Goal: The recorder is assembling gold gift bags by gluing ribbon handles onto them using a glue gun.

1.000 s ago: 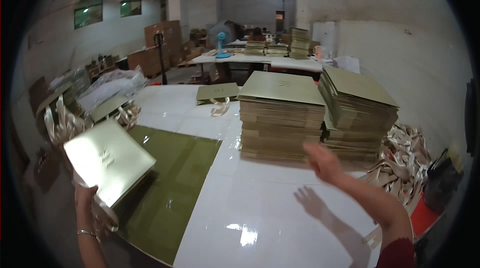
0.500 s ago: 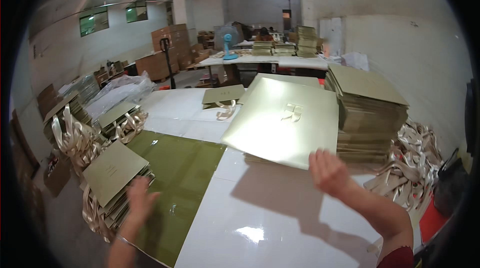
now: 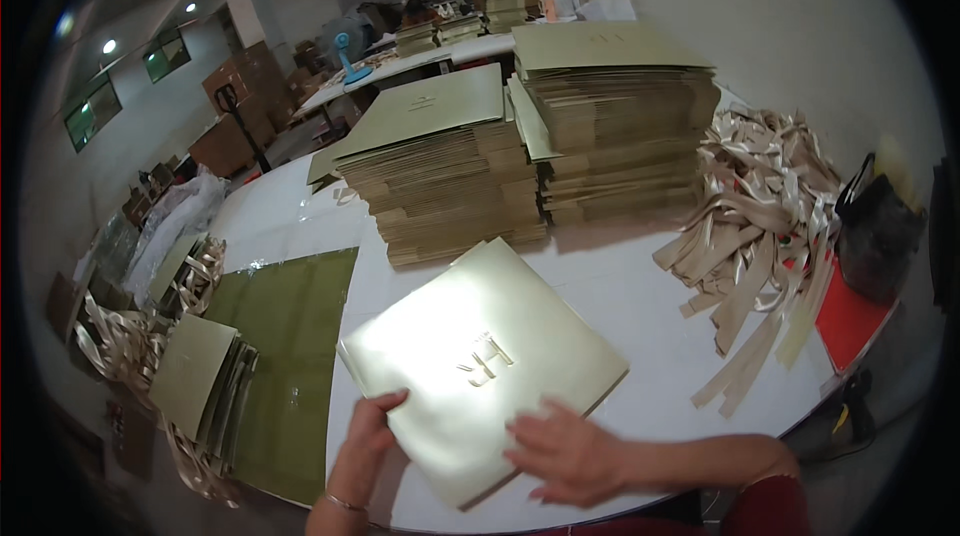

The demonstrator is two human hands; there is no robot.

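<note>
Pinching the gold bag by its edge, my left hand has its thumb on top — the other fingers are hidden. My right hand is over the bag, fingers loosely spread (too blurred to tell whether they touch). The bag is on the near side of the left bag stack.

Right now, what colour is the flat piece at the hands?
Shiny pale gold, slightly greenish; the flat piece shows best in the head view.
</note>
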